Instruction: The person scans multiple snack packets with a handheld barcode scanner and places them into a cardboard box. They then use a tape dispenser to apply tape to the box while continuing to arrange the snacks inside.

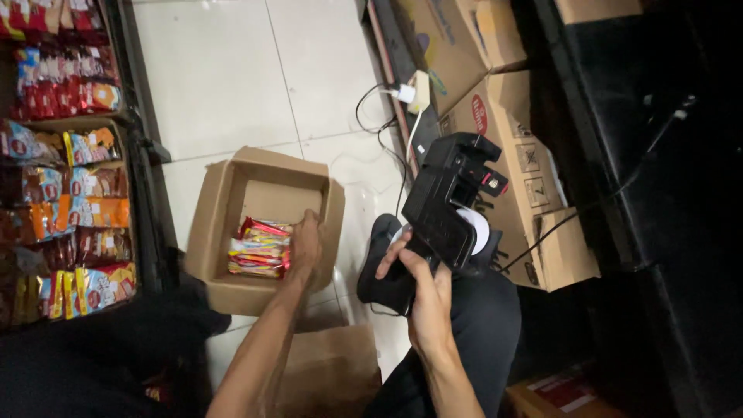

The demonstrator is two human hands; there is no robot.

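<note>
Left hand [306,241] reaches into the open cardboard box [210,224] on the floor, fingers closed on the snack packets [259,248]: light, crinkly, slippery; best pinched at an edge. Right hand [422,286] clamps the black price-label gun [445,203].

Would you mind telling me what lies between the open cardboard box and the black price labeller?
In the head view, only bare white floor tile separates the open cardboard box from the black price labeller held in the right hand.

Left hand [305,241] grips boxed snack packets [260,248]; right hand [422,282] holds label gun [449,201].
</note>
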